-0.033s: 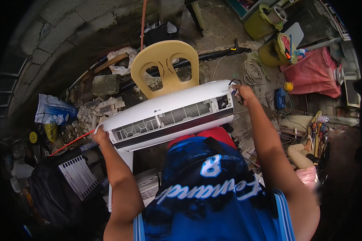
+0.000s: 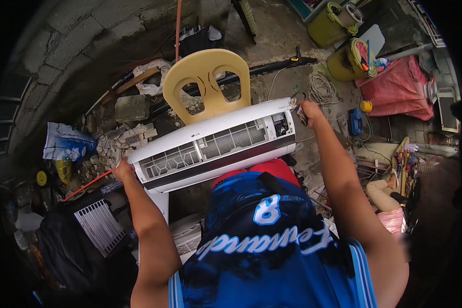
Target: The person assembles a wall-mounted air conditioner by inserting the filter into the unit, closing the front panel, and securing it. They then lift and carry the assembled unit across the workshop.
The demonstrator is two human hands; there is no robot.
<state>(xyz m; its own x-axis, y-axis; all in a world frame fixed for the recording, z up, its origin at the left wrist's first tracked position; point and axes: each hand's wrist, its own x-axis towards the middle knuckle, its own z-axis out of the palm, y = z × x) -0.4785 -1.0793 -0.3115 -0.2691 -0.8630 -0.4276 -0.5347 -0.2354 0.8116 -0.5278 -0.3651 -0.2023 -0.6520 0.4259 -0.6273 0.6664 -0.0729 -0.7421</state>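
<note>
Across my lap and the chair in front lies a long white split-type air conditioner indoor unit (image 2: 210,131), its front cover off so the grilles and a dark slot show. My left hand (image 2: 123,171) is closed round its left end, beside an orange-red cord (image 2: 90,185). At the opposite end my right hand (image 2: 310,113) is closed on the upper corner, where some loose wires (image 2: 299,105) hang by the fingers. Part of that hand's fingers is hidden. Behind the unit stands a beige plastic chair (image 2: 212,101), its backrest away from me.
Rubble (image 2: 126,138) and a blue-and-white sack (image 2: 69,143) lie left. On the right are olive buckets (image 2: 344,64), a cable coil (image 2: 322,90), a blue device (image 2: 355,123), red sheeting (image 2: 395,92) and another person's leg (image 2: 382,197). A black pipe (image 2: 272,68) crosses the floor behind the chair.
The view has shifted a little, and the air conditioner unit sits very slightly farther toward the chair. Both hands keep their hold on its ends.
</note>
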